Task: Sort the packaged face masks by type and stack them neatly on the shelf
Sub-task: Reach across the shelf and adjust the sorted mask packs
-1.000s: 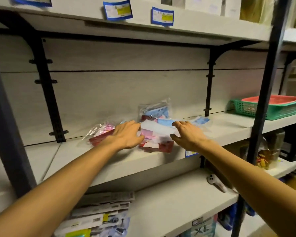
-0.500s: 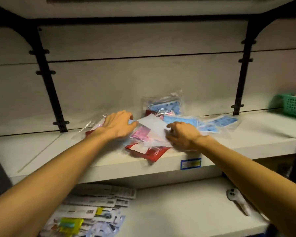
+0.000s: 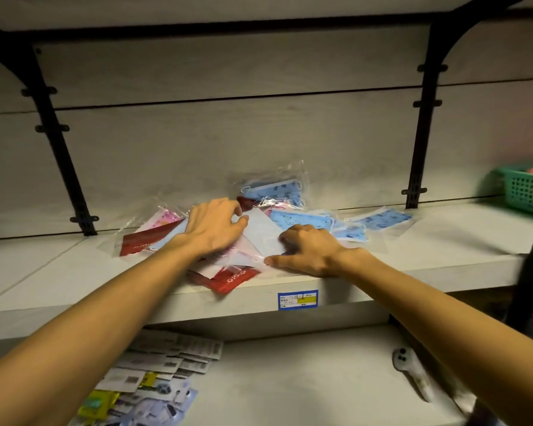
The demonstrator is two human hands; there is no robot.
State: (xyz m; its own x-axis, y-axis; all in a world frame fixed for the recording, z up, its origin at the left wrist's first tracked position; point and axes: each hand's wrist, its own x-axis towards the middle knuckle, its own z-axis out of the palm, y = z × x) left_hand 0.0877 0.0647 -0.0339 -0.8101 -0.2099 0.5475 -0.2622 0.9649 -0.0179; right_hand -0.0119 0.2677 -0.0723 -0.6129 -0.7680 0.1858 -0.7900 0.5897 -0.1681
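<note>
A loose heap of packaged face masks lies mid-shelf (image 3: 382, 272). A white mask packet (image 3: 263, 233) sits on top, between my hands. My left hand (image 3: 214, 226) rests on the heap, fingers curled onto the white packet's far corner. My right hand (image 3: 305, 250) pinches the packet's near right edge. Blue patterned masks (image 3: 302, 218) spread to the right, one blue pack (image 3: 274, 189) leans on the back wall. A pink pack (image 3: 163, 218) and red-carded packs (image 3: 142, 241) lie left; another red-carded pack (image 3: 231, 279) overhangs the front edge.
A green basket (image 3: 526, 192) stands at the shelf's far right. Black brackets (image 3: 59, 142) rise along the back wall on both sides. On the lower shelf lie a pile of carded packages (image 3: 154, 373) and a small white device (image 3: 411, 370).
The view has tipped down and closed in on the shelf. Both hands have settled onto the white packet, the left sliding right over the heap, and the red-carded pack has slid toward the front edge.
</note>
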